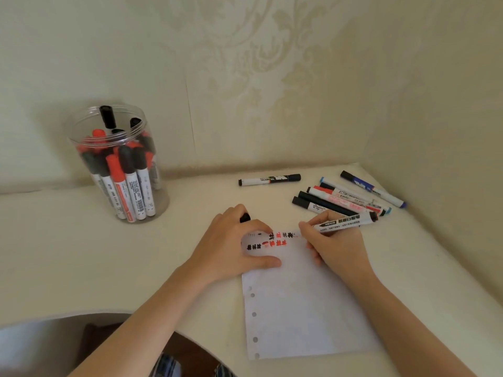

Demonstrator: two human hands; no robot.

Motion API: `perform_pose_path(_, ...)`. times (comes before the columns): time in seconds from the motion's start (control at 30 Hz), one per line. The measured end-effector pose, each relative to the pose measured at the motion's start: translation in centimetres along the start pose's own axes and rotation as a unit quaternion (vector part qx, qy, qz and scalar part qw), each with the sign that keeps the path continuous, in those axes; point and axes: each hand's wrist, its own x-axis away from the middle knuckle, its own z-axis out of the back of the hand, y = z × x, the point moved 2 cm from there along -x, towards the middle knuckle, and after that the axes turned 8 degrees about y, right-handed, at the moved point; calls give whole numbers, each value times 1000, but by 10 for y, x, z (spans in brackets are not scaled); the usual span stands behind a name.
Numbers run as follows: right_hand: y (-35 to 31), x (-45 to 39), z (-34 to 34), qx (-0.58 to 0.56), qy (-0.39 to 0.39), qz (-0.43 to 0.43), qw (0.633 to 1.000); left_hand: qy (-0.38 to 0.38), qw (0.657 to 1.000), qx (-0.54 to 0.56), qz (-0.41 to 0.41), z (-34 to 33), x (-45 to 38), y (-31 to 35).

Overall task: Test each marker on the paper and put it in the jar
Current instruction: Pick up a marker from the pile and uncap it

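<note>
The right hand (pixel 333 244) pinches a white-barrelled marker (pixel 344 221) near its writing end, fingers curled round the barrel, the tip down on the top edge of the sheet of paper (pixel 304 308) and the dark rear end slanting up and away to the right. The left hand (pixel 234 244) lies on the paper's upper left corner, thumb and forefinger spread flat on the sheet, while a black cap (pixel 245 217) pokes out from under its curled back fingers, so it seems to be gripping that cap. Between the 2 hands, along the top of the sheet, run 2 short rows of test marks (pixel 272 240) in black and red. The paper has punched holes down its left edge and stretches back toward the person from under both hands. Just beyond the right hand lies a loose bunch of about 5 capped markers (pixel 351 195), black, red and blue, fanned side by side on the cream tabletop (pixel 81 254). Beyond the gap between the hands, a single black-capped marker (pixel 269 180) lies by itself near the wall. Well off to the left of the left hand, and farther back, stands the clear plastic jar (pixel 119 161), upright and open, packed with red and black markers standing on end.
</note>
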Motion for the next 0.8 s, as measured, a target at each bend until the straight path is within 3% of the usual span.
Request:
perform_pose_path(0.2, 3, -3, 3, 55, -7, 1, 998, -3, 1000, 0, 0, 1, 0, 1)
perform_pose_path(0.8, 0, 1, 1, 28, -17, 15, 999, 4, 1000, -2, 5, -2, -1, -1)
